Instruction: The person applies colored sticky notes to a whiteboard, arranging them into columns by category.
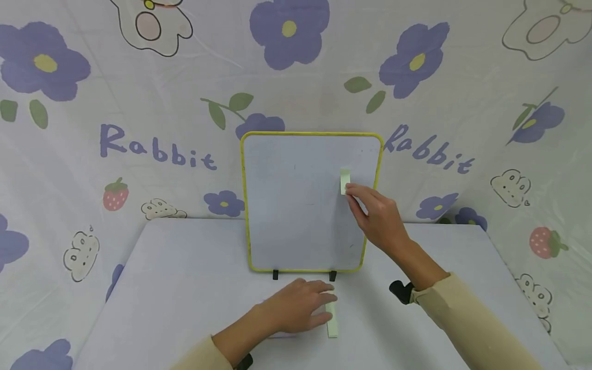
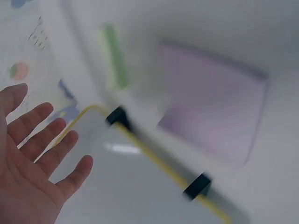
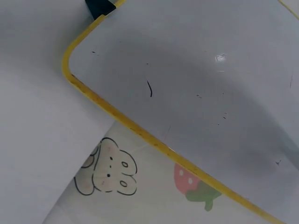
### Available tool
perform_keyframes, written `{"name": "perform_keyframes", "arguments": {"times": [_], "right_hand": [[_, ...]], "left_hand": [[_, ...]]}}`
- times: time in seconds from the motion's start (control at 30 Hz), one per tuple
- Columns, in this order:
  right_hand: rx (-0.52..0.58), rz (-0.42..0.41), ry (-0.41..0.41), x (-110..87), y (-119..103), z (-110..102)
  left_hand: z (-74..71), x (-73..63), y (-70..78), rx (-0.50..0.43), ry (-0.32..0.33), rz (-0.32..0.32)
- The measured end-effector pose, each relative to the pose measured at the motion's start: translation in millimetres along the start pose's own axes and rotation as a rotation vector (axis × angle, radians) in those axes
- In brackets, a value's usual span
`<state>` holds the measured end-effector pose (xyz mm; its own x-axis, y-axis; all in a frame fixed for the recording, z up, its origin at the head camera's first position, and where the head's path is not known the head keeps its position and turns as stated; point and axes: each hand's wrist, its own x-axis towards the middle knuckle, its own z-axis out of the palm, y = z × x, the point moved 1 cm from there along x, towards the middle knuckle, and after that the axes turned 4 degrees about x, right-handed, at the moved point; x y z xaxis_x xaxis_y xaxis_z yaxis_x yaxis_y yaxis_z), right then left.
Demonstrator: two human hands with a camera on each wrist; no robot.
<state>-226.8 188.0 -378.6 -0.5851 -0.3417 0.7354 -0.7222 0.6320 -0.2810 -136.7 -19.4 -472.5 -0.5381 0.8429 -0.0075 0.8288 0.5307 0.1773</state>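
Note:
Against the whiteboard (image 1: 300,205) with its yellow rim, my right hand (image 1: 381,218) pinches the lower end of a pale green sticky note strip (image 1: 345,177) near the board's right side. The right wrist view does not show this hand, only the board's lower corner and edge. My left hand (image 1: 300,306) hovers low in front of the board, fingers spread and slightly bent, holding nothing. Beside its fingertips lies a narrow pale green sticky note pad (image 1: 332,321). A square light purple pad (image 2: 210,102) lies on the table, mostly hidden under the left hand in the head view.
Black feet (image 1: 332,276) hold the board upright on the white table (image 1: 185,277). Behind it hangs a cloth (image 1: 296,92) printed with purple flowers, rabbits and strawberries. Small dark marks dot the board's surface.

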Motion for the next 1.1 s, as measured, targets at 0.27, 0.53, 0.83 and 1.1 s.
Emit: {"name": "perform_keyframes", "arguments": {"times": [0.27, 0.53, 0.83, 1.1], "right_hand": [[-0.01, -0.017, 0.001, 0.1, 1.6, 2.0], [-0.02, -0.019, -0.006, 0.0, 3.9, 1.6], [-0.018, -0.036, -0.006, -1.0, 8.0, 4.5], [-0.027, -0.031, -0.035, -1.0, 8.7, 5.4]], "left_hand": [[-70.7, 21.3, -25.4, -0.02, 0.345, -0.022], [-109.7, 44.1, -37.0, 0.092, 0.702, -0.106], [-126.5, 66.4, -43.7, 0.249, 0.614, -0.174], [-122.6, 74.2, -52.8, 0.499, 0.447, -0.183]]}}
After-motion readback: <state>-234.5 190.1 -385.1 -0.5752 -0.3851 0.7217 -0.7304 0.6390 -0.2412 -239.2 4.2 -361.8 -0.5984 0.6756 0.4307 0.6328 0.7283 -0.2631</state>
